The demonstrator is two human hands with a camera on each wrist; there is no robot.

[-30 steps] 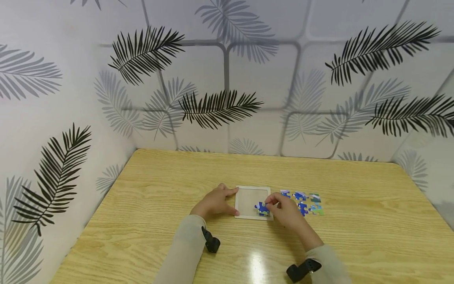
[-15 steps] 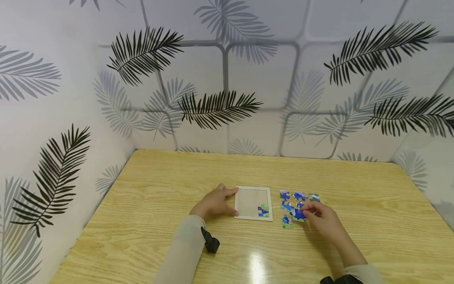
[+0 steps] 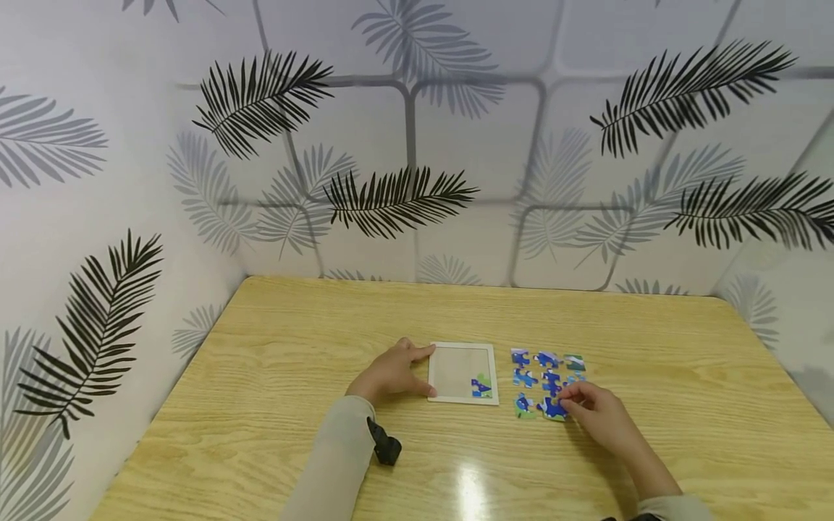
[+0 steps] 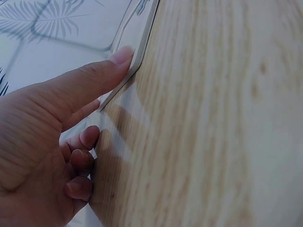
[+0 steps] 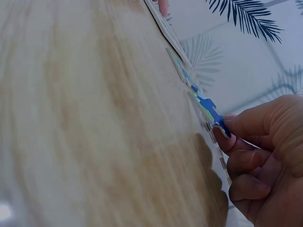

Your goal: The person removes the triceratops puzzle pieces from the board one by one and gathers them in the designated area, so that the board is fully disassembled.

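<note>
A square puzzle tray (image 3: 462,401) with a pale rim lies on the table, one blue-and-green puzzle piece (image 3: 482,388) in its near right corner. My left hand (image 3: 389,373) rests at the tray's left side, thumb and index finger spread to its two left corners. In the left wrist view the thumb (image 4: 94,78) presses on the rim while the other fingers curl loosely beside it. To the right of the tray, my right hand (image 3: 602,416) pinches a blue puzzle piece (image 3: 552,409) between thumb and index finger. The right wrist view shows that piece (image 5: 213,113) low, close over the table.
Several loose puzzle pieces (image 3: 523,378) lie in rough rows right of the tray, near the right hand. A wooden table (image 3: 313,325) carries everything, and a leaf-patterned wall (image 3: 469,145) stands behind it.
My right hand has carried the blue piece from over the tray to the right, among the loose pieces, then slightly nearer to me and lower. The left hand stays at the tray.
</note>
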